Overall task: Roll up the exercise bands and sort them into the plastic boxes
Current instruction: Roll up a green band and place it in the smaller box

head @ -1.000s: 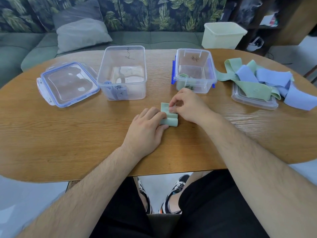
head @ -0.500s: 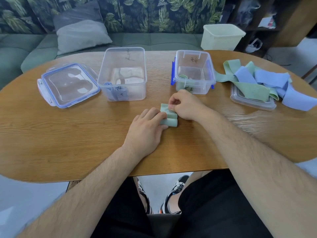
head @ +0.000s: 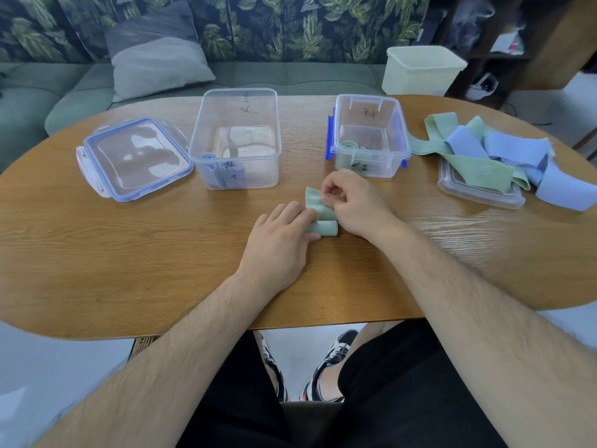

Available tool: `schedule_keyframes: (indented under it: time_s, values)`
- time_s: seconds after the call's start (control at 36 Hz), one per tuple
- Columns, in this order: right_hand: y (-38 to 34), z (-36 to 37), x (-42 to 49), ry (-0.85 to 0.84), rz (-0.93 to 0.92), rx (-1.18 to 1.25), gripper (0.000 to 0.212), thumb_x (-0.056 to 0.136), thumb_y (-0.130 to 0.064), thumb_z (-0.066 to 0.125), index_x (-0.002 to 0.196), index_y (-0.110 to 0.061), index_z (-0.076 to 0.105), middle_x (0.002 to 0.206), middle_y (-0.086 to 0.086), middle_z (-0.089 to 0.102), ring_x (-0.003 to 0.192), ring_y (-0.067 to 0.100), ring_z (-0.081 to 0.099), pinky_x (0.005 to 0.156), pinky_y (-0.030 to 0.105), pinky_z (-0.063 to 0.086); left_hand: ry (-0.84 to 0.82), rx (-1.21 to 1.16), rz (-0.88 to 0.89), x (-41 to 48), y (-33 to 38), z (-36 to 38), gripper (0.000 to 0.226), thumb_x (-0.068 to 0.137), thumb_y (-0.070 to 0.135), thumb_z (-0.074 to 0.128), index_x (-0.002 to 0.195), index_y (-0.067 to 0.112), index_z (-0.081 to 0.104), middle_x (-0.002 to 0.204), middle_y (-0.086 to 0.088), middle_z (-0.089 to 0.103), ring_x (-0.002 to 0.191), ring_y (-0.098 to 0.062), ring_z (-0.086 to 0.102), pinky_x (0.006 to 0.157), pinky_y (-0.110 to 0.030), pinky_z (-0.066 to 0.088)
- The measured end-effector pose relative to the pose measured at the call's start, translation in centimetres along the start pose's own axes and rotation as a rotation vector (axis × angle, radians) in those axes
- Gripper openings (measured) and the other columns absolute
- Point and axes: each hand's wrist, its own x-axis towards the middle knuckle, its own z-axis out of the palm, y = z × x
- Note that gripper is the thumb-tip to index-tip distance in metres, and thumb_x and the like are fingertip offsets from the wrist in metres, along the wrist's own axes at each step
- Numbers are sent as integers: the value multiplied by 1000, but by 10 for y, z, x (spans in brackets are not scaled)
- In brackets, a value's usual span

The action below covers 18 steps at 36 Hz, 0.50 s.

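Observation:
A green exercise band, mostly rolled, lies on the wooden table between my hands. My left hand rests on its left end, fingers curled over the roll. My right hand pinches the loose flap of the band and lifts it over the roll. The larger clear box holds a rolled blue band at its left front corner. The smaller clear box with blue clips holds a rolled green band.
A pile of loose green and blue bands lies on a clear lid at the right. A blue-rimmed lid lies at the left. A cream tub stands behind the table, with a sofa and a cushion beyond.
My right hand has lifted the band's free end higher and curled it back toward the roll. My left hand has stayed on the roll.

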Motion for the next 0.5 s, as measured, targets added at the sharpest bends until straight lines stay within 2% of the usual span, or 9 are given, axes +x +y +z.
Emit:
schedule_keyframes:
  time_s: [0.11, 0.25, 0.36, 0.5]
  values:
    - [2, 2, 2, 12, 43, -25, 10, 95, -23, 63, 87, -29, 62, 89, -13, 55, 76, 0, 51, 76, 30, 45, -2, 1, -12, 3, 0, 2, 18, 94, 28, 65, 107, 15, 62, 105, 0, 60, 95, -23, 58, 71, -37, 44]
    - [-1, 1, 12, -69, 124, -97, 10, 95, -28, 63, 85, -31, 63, 93, -15, 51, 91, 9, 55, 85, 34, 48, -9, -21, -37, 4, 0, 3, 19, 94, 28, 63, 106, 14, 63, 105, -1, 59, 96, -24, 57, 72, -40, 47]
    - [1, -1, 15, -108, 120, -72, 10, 92, -26, 68, 85, -31, 63, 97, -13, 52, 89, 7, 56, 84, 31, 49, 4, -42, -52, 6, 0, 4, 20, 97, 27, 60, 109, 11, 64, 110, -3, 57, 95, -24, 56, 73, -42, 50]
    - [8, -8, 11, -77, 119, 76, 12, 89, -21, 71, 83, -31, 66, 99, -5, 63, 88, 7, 60, 78, 24, 48, -6, -4, -59, 7, 0, 5, 24, 100, 30, 52, 111, 13, 64, 113, -1, 61, 98, -24, 58, 73, -40, 47]
